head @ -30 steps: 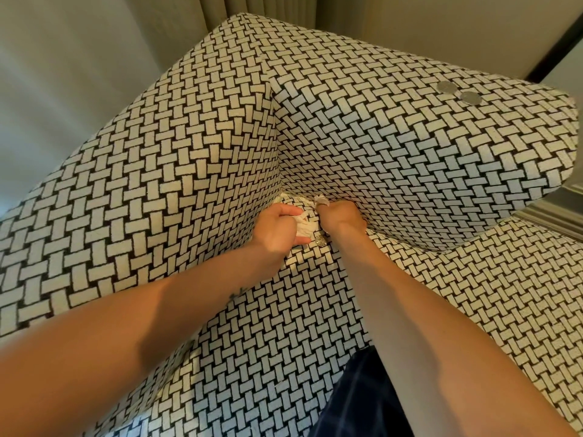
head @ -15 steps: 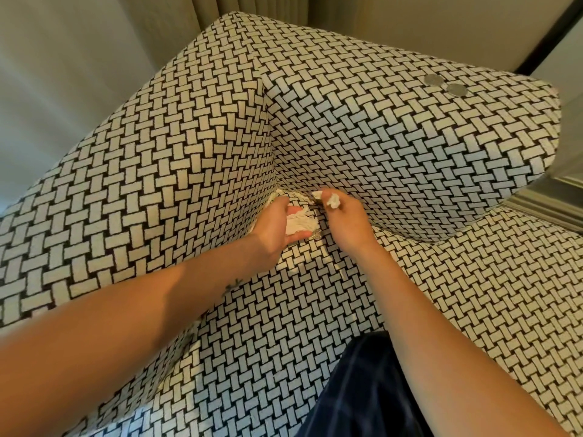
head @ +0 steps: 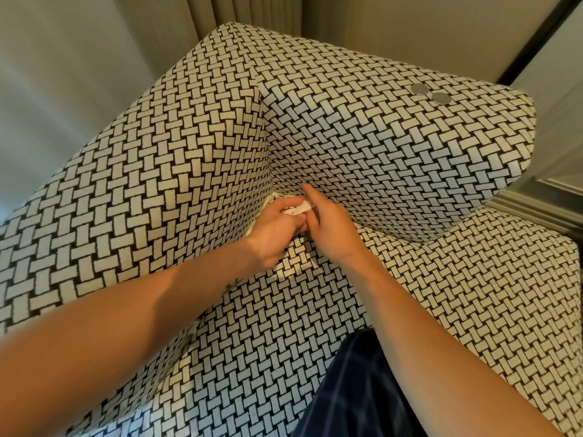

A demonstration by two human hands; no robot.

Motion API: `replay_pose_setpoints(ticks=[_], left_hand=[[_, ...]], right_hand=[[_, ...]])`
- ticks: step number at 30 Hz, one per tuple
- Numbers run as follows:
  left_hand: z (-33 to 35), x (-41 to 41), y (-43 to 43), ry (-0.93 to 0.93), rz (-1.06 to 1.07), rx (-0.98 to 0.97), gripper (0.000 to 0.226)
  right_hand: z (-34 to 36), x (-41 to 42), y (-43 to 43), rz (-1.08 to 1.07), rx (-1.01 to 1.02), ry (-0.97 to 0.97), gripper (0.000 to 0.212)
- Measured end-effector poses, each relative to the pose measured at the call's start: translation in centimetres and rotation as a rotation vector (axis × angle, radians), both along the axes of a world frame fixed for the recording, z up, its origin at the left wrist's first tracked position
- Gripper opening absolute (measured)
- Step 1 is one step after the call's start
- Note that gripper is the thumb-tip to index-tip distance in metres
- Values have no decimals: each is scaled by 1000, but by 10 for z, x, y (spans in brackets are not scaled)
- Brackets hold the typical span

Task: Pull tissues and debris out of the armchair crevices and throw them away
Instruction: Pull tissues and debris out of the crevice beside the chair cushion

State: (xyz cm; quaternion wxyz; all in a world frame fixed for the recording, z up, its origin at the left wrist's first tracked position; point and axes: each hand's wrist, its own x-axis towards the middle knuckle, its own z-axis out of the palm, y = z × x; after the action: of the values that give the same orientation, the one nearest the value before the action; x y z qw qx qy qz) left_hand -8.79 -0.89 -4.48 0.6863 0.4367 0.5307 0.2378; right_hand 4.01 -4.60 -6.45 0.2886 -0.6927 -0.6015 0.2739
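Observation:
The armchair is covered in a black-and-white woven pattern. Both my hands meet at the back corner crevice where seat, backrest and armrest join. My left hand is closed around a crumpled white tissue, which shows between its thumb and fingers. My right hand presses against the left hand, its index finger stretched out toward the crevice along the armrest; whether it holds anything is hidden. A bit of pale material shows in the crevice just left of my left hand.
Two round grey discs, like coins, lie on top of the right armrest. Curtains and a wall stand behind the chair. A dark checked trouser leg rests on the seat front. A skirting board runs at right.
The small white scrap seen pinched in my right hand half a second ago is no longer visible. The right hand has closed up against the left, which has curled tighter over the tissue.

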Motion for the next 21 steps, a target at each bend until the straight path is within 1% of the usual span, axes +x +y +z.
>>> replay_pose_setpoints(ticks=[4,8,10,13,15,17,21], left_hand=[[4,1,-1,21,36,-24,45],[2,2,-1,-14,15,-43,43],[1,3,-1,4,13,-50,41],[5,4,-4,37,1,-29,33],[6,4,-4,53,0,-17,29],[8,4,-6,66,3,-25,27],[11,6,-7,111,9,-22,16]], right_hand=[[4,-4,-6,53,-63,126,56],[8,-10,-11,98,-161,279,67],[7,-9,-12,57,-207,415,70],[5,-4,-16,-61,-231,689,76],[8,-1,-21,-127,-226,786,75],[8,5,-27,-191,-187,788,68],[8,23,-43,-381,-42,559,54]])
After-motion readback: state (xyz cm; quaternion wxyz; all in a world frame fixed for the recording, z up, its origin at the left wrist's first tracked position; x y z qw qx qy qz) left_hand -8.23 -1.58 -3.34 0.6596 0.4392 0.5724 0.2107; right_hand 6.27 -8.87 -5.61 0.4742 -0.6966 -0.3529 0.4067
